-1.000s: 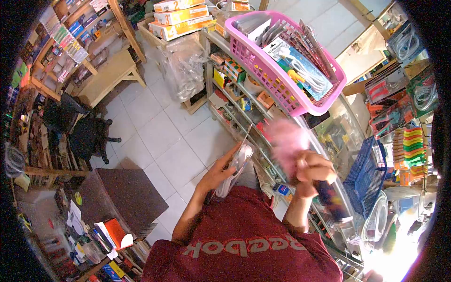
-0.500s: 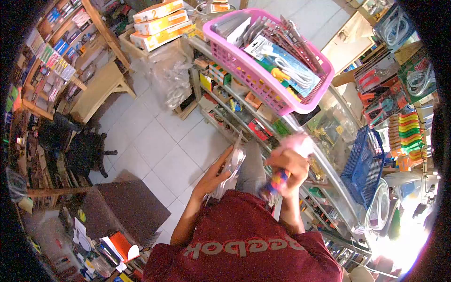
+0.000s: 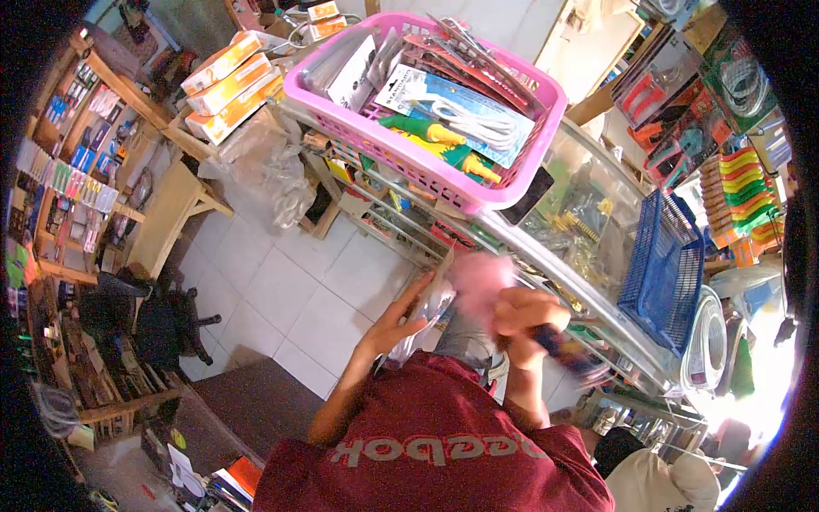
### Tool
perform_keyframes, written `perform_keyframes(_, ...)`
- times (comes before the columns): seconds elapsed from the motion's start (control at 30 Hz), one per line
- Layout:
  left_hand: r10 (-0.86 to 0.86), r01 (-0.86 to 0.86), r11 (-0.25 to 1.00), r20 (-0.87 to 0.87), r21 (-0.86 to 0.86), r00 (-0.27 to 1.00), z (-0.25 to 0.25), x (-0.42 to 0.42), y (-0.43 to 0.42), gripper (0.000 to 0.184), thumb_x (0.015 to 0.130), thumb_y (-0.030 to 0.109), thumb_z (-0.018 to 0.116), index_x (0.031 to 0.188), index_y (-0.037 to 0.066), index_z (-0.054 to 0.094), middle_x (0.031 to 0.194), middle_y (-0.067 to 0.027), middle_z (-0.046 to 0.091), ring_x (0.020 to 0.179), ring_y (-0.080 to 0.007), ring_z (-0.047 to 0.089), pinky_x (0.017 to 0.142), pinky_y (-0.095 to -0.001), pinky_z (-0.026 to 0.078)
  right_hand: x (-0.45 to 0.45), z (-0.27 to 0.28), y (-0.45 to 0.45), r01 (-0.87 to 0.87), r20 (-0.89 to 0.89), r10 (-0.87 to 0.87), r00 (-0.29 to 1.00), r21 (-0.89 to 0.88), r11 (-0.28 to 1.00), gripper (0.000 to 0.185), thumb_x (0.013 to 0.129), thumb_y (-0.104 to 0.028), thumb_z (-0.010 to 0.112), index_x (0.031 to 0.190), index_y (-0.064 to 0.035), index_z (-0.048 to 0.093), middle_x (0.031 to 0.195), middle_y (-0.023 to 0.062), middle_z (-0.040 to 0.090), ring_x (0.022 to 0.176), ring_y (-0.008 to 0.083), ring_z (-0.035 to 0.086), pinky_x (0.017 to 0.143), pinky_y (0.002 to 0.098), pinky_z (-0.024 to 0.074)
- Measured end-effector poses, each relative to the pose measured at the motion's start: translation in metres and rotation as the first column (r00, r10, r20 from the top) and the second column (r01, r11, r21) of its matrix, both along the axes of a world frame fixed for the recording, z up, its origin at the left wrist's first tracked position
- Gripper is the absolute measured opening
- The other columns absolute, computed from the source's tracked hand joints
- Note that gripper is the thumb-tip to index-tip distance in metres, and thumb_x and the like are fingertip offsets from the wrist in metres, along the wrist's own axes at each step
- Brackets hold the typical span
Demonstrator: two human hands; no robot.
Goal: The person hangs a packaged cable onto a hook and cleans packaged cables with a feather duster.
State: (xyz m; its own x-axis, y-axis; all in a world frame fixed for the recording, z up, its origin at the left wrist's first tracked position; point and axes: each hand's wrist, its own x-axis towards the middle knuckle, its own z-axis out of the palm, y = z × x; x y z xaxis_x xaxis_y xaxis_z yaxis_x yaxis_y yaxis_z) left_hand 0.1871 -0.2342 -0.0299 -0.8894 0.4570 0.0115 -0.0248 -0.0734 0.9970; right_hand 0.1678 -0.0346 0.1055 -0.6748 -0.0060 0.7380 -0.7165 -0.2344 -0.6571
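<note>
My left hand [image 3: 394,328] is closed round a clear plastic packet [image 3: 429,309], which it holds up in front of the maroon shirt. What lies inside the packet I cannot make out. My right hand [image 3: 527,320] is wrapped round a soft pink duster [image 3: 482,280], smeared by motion. The pink part points toward the packet. From the other side of the fist sticks a dark, multicoloured end. Beyond both hands, a pink plastic basket [image 3: 409,181] on the glass counter holds packaged white cable, green and yellow screw-cap tools and several flat packs.
A glass display counter [image 3: 589,294] runs diagonally along my right, with a blue basket [image 3: 661,264] on it. Orange and white boxes [image 3: 230,90] are stacked at the back left. A black office chair [image 3: 183,328] stands on the tiled floor [image 3: 294,299]. Packaged goods hang at right.
My right hand has turned, swinging the pink duster left toward the packet and its dark end out to the right. My left hand keeps its grip. The whole view has shifted.
</note>
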Motion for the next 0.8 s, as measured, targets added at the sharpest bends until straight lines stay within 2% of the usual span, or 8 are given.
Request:
perform_keyframes(0.07, -0.007, 0.006, 0.999, 0.033, 0.042, 0.999, -0.001, -0.002, 0.003, 0.085, 0.078, 0.045, 0.059, 0.142, 0.004, 0.02, 0.147, -0.014, 0.022, 0.136, -0.0256, 0.018, 0.11, -0.0364, 0.012, 0.005, -0.019, 0.008, 0.102, 0.162, -0.074, 0.984, -0.167, 0.981, 0.013, 0.077, 0.005, 0.057, 0.067, -0.0038, 0.056, 0.057, 0.0092, 0.053, 0.042, 0.0148, 0.044, 0.04, 0.0262, 0.0337)
perform_keyframes(0.2, -0.047, 0.045, 0.998, 0.043, 0.031, 0.998, -0.002, -0.011, 0.004, 0.087, 0.078, 0.044, 0.06, 0.142, 0.003, 0.018, 0.147, -0.0148, 0.021, 0.136, -0.0257, 0.017, 0.11, -0.0363, 0.012, -0.004, -0.005, 0.014, 0.231, 0.009, -0.233, 0.972, 0.106, 0.967, 0.019, 0.077, 0.004, 0.058, 0.063, -0.0043, 0.049, 0.054, 0.0099, 0.052, 0.042, 0.0147, 0.043, 0.039, 0.0263, 0.0348)
perform_keyframes(0.3, -0.011, 0.01, 1.0, 0.054, 0.002, 0.998, -0.006, -0.013, 0.003, 0.087, 0.078, 0.045, 0.059, 0.142, 0.003, 0.018, 0.147, -0.0154, 0.02, 0.136, -0.0256, 0.017, 0.11, -0.0359, 0.012, 0.008, -0.017, 0.014, 0.254, 0.243, -0.223, 0.944, -0.107, 0.961, 0.013, 0.074, 0.005, 0.061, 0.068, -0.005, 0.055, 0.056, 0.0073, 0.054, 0.045, 0.0159, 0.048, 0.044, 0.0261, 0.039)
perform_keyframes(0.4, -0.012, 0.009, 0.999, 0.046, 0.05, 0.999, 0.002, -0.014, 0.004, 0.087, 0.078, 0.046, 0.059, 0.142, 0.002, 0.018, 0.147, -0.0154, 0.02, 0.136, -0.025, 0.017, 0.11, -0.0354, 0.012, -0.007, -0.002, 0.017, 0.449, -0.127, -0.431, 0.893, 0.295, 0.843, 0.011, 0.076, -0.001, 0.063, 0.069, -0.0033, 0.055, 0.061, 0.0087, 0.057, 0.051, 0.0169, 0.052, 0.05, 0.0289, 0.0436)
perform_keyframes(0.47, -0.006, 0.005, 0.998, 0.012, 0.055, 1.0, 0.001, -0.016, 0.003, 0.088, 0.078, 0.046, 0.058, 0.142, 0.002, 0.018, 0.147, -0.0153, 0.02, 0.136, -0.0246, 0.016, 0.11, -0.0351, 0.012, -0.016, -0.019, 0.022, 0.013, -0.122, -0.005, 0.993, 0.063, 0.998, 0.01, 0.076, -0.001, 0.061, 0.068, -0.002, 0.054, 0.061, 0.0094, 0.057, 0.049, 0.0171, 0.051, 0.047, 0.0288, 0.0428)
perform_keyframes(0.53, 0.023, -0.022, 1.0, -0.018, 0.02, 1.0, -0.009, -0.013, 0.001, 0.087, 0.078, 0.047, 0.058, 0.142, 0.002, 0.018, 0.147, -0.0152, 0.019, 0.136, -0.0244, 0.016, 0.11, -0.0351, 0.011, -0.004, -0.007, -0.002, 0.227, 0.059, -0.221, 0.974, -0.143, 0.963, 0.012, 0.077, -0.001, 0.058, 0.066, -0.0014, 0.054, 0.054, 0.0074, 0.054, 0.043, 0.0169, 0.048, 0.042, 0.0276, 0.0395)
perform_keyframes(0.6, 0.017, -0.018, 0.999, 0.028, 0.036, 0.999, -0.011, -0.009, -0.001, 0.087, 0.078, 0.047, 0.058, 0.142, 0.003, 0.018, 0.147, -0.0151, 0.019, 0.137, -0.0247, 0.016, 0.11, -0.0351, 0.011, -0.012, -0.006, 0.007, 0.374, -0.196, -0.33, 0.923, 0.265, 0.889, 0.014, 0.078, 0.002, 0.056, 0.066, -0.0026, 0.051, 0.052, 0.0066, 0.05, 0.041, 0.0155, 0.043, 0.039, 0.0268, 0.0356)
perform_keyframes(0.8, 0.079, -0.078, 0.997, -0.018, 0.017, 0.997, -0.006, 0.003, -0.008, 0.087, 0.078, 0.048, 0.058, 0.142, 0.002, 0.019, 0.147, -0.0149, 0.02, 0.136, -0.0244, 0.016, 0.11, -0.0344, 0.012, -0.012, 0.002, -0.016, -0.005, -0.096, 0.001, 0.995, -0.046, 0.999, 0.017, 0.077, 0.005, 0.058, 0.066, -0.0068, 0.051, 0.046, 0.0042, 0.045, 0.038, 0.0152, 0.041, 0.037, 0.0282, 0.034)
